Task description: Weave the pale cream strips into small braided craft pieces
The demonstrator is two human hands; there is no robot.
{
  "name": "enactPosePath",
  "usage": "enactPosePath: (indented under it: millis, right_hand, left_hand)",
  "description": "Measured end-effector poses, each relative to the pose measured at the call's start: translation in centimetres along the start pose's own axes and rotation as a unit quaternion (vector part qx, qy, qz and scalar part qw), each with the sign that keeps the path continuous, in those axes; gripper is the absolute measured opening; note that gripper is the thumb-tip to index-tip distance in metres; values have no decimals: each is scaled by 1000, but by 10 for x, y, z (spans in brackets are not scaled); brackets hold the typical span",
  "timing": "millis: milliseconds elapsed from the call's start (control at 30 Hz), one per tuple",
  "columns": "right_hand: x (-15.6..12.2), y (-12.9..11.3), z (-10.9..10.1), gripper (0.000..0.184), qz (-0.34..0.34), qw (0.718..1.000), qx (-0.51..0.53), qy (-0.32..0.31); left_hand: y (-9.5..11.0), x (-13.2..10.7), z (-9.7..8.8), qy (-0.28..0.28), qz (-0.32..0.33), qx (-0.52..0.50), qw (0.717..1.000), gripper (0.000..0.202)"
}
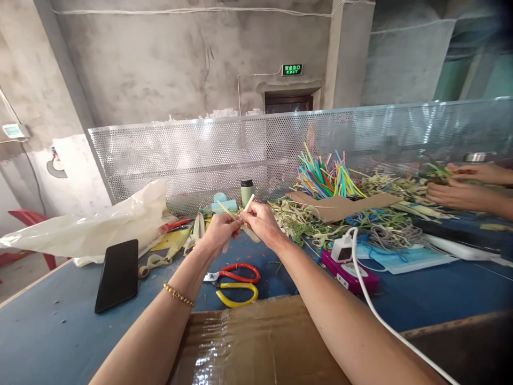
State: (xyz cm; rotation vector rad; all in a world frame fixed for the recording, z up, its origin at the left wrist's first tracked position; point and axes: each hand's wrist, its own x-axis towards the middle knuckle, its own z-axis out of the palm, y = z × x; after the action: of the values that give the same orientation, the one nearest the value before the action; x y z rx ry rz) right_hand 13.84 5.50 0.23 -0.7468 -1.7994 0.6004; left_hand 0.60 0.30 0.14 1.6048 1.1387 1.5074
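Note:
My left hand and my right hand meet above the middle of the table, fingers closed in a pinch. Both hold pale yellow-green strips that look like dried plant leaf; one strip sticks up from the right hand and another slants out over the left. The ends between my fingertips are partly hidden. Below my hands lie scissors with one red and one yellow handle. A green bottle with a black lid stands just behind them.
A phone and plastic sheeting lie left. Right are colourful stems, plant strips, a purple power strip with a white cable, and a mask. Cardboard lies in front. Another person's hands work far right.

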Motion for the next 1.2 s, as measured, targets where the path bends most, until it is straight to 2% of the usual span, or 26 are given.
enactPosePath:
  millis: [133, 233, 333, 400, 567, 700, 900, 1200]
  right_hand:
    - [1, 4, 1, 18, -1, 1000, -23, -8]
    - [2, 7, 0, 28, -2, 999, -26, -31]
    - [2, 8, 0, 40, 37, 997, -3, -61]
    - [1, 7, 0, 41, 58, 995, -6, -80]
    - [-3, 3, -1, 32, 57, 991, -30, -115]
    - [-5, 2, -3, 27, 42, 990, -50, -123]
    - [-6, -3, -3, 27, 21, 989, -77, -125]
    - [-9, 0, -1, 32, 6, 986, -103, -128]
  left_hand:
    - [-6, 1, -2, 1, -25, -10, 1000, 25]
    - [-12, 3, -6, -20, -73, -90, 993, 22]
    - [-14, 5, -12, -37, -117, -157, 980, 18]
    - [-12, 5, -15, -44, -127, -181, 974, 19]
    - [-11, 5, -17, -37, -122, -202, 971, 30]
    - [-19, 8, -15, -42, -93, -171, 980, 24]
    - [-25, 11, -14, -12, -41, -164, 986, 24]
    - [-27, 11, -17, 11, -108, -149, 983, 20]
